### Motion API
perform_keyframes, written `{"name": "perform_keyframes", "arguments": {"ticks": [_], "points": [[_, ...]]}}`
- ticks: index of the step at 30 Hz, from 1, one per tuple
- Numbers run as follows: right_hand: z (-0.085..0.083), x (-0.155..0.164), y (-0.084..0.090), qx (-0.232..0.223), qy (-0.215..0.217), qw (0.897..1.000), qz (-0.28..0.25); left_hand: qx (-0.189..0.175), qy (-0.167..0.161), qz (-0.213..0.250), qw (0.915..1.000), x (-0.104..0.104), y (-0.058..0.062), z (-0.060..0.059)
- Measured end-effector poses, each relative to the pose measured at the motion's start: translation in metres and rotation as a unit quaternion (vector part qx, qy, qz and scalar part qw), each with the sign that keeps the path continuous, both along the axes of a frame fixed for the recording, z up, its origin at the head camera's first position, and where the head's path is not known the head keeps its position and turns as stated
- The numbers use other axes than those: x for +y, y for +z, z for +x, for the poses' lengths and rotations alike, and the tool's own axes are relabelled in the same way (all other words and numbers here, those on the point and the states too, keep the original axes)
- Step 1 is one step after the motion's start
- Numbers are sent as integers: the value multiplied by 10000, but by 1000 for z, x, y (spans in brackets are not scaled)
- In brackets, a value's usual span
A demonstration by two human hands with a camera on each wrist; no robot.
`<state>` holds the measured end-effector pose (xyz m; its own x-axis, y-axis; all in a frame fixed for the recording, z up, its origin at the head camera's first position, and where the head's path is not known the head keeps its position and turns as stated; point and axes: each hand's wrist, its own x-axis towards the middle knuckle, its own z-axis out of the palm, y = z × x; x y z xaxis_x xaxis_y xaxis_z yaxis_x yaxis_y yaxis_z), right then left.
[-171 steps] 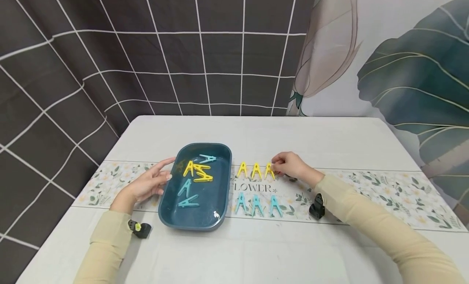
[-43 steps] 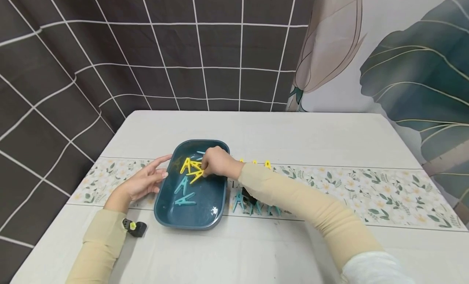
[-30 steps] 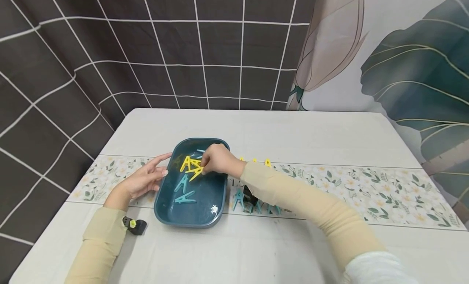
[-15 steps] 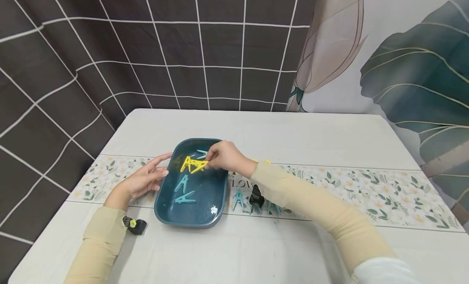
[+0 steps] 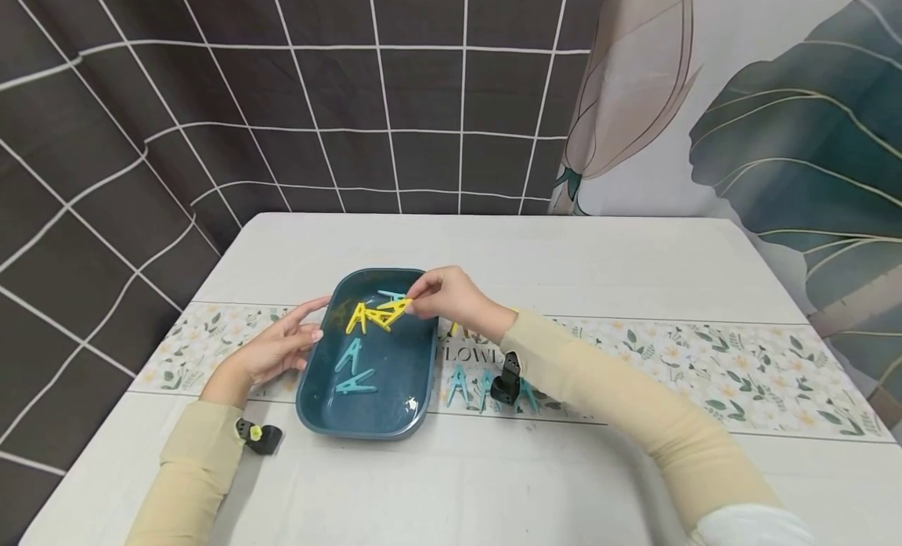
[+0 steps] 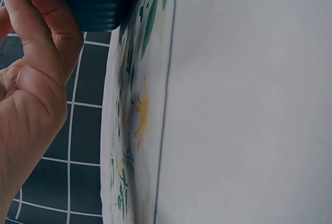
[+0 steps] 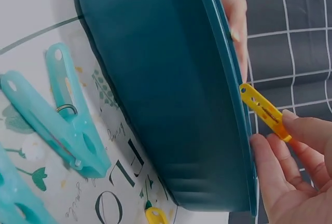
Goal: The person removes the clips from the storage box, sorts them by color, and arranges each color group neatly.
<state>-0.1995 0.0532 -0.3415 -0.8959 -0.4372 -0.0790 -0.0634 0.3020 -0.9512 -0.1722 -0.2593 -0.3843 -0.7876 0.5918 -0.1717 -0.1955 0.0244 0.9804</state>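
Observation:
A dark teal basin (image 5: 395,374) stands on the table. My left hand (image 5: 271,348) touches its left side, fingers extended; in the left wrist view the fingers lie against the basin's outer wall. Over the basin's far right rim, my right hand (image 5: 454,299) pinches a yellow clothespin (image 7: 264,111) between thumb and fingers. Below it in the basin lie other yellow clothespins (image 5: 357,319), partly overlapped by the held one. Light blue clothespins (image 5: 348,356) are also in there, one of them (image 5: 391,295) near the far end by my right hand.
Right of the basin, a row of light blue clothespins (image 5: 458,385) lies on the floral strip, partly behind the wrist camera (image 5: 506,380). A row of yellow clothespins above it is mostly hidden by my right wrist; one yellow tip (image 7: 155,216) shows in the right wrist view.
My right hand went from the yellow row on the table into the basin, took hold of a yellow clothespin, and has raised it toward the right rim. The left hand stays at the basin.

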Motion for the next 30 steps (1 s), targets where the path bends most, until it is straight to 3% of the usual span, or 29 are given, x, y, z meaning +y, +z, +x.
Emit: {"name": "perform_keyframes", "arguments": {"ticks": [17, 30], "points": [[6, 35, 5, -345, -144, 9965, -747, -2, 40, -90, 10000, 0, -1, -1], [7, 66, 12, -283, -558, 9956, -698, 15, 7, -53, 10000, 0, -2, -2]]}}
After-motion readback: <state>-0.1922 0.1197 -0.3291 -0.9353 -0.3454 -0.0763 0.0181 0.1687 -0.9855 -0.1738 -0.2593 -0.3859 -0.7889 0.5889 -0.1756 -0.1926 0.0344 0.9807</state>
